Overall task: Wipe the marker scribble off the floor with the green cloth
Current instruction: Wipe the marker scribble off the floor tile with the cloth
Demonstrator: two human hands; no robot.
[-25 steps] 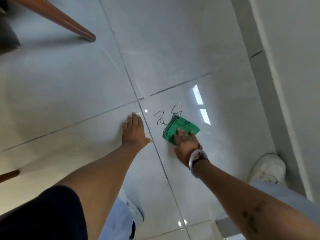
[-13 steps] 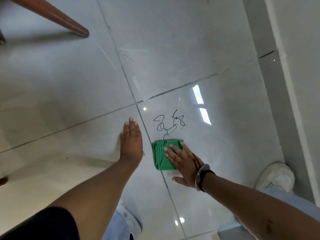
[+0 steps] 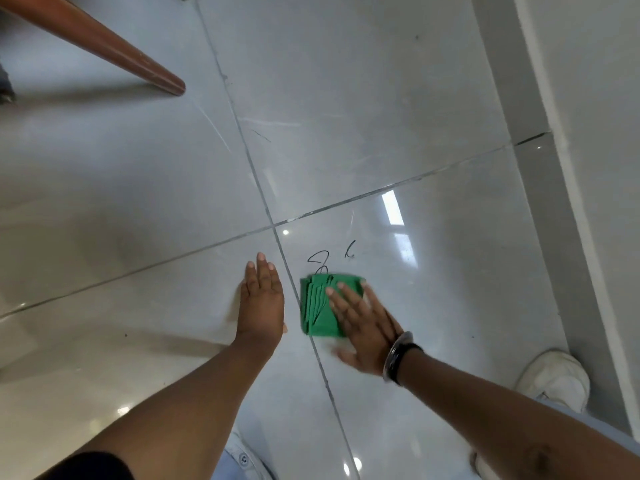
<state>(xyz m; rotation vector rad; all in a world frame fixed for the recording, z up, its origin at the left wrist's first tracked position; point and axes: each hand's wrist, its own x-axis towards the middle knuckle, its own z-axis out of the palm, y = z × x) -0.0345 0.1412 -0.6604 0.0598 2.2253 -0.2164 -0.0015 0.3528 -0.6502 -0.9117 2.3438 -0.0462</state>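
Observation:
A folded green cloth point(image 3: 318, 306) lies flat on the glossy grey tile floor point(image 3: 363, 109), straddling a grout line. My right hand point(image 3: 363, 323), with a bangle at the wrist, presses flat on the cloth's right half with fingers spread. Just beyond the cloth's far edge, two pieces of black marker scribble point(image 3: 320, 261) show: a looped stroke on the left and a small hook to its right. My left hand point(image 3: 261, 299) rests palm down on the tile, left of the cloth and apart from it.
A brown wooden furniture leg point(image 3: 138, 62) slants down to the floor at the upper left. A grey skirting and wall point(image 3: 571, 168) run along the right. A white shoe point(image 3: 554, 379) stands at the lower right near the wall.
The right hand slid the cloth from the scribble's right part back toward me. The middle and right of the scribble are gone; only a loop and a small hook are left. The left hand stayed put.

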